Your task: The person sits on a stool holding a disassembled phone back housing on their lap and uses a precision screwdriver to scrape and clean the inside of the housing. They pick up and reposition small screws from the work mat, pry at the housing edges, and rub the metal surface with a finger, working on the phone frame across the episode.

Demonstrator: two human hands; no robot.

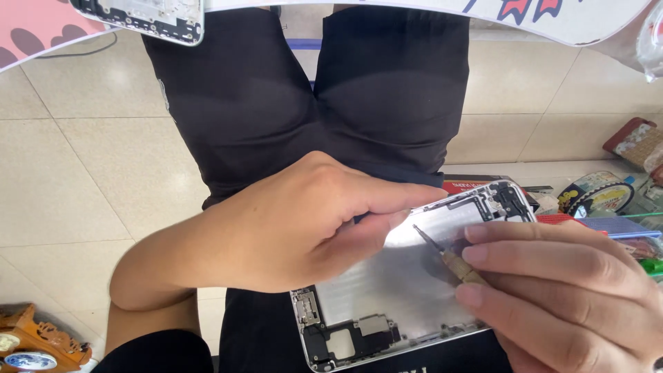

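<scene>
A silver phone back housing [387,290], open side up with small black and metal parts at both ends, lies across my lap. My left hand [297,221] grips its upper left edge, thumb and forefinger pinched on the rim. My right hand [559,283] holds a thin screwdriver [442,255] with a tan handle; its dark tip rests on the bare metal inside the housing, near the upper middle.
Black trousers [311,97] fill the middle over a beige tiled floor [76,166]. Another phone housing [148,17] lies on the white table edge at the top left. Boxes and packets [601,197] crowd the right. A carved wooden piece [41,338] sits bottom left.
</scene>
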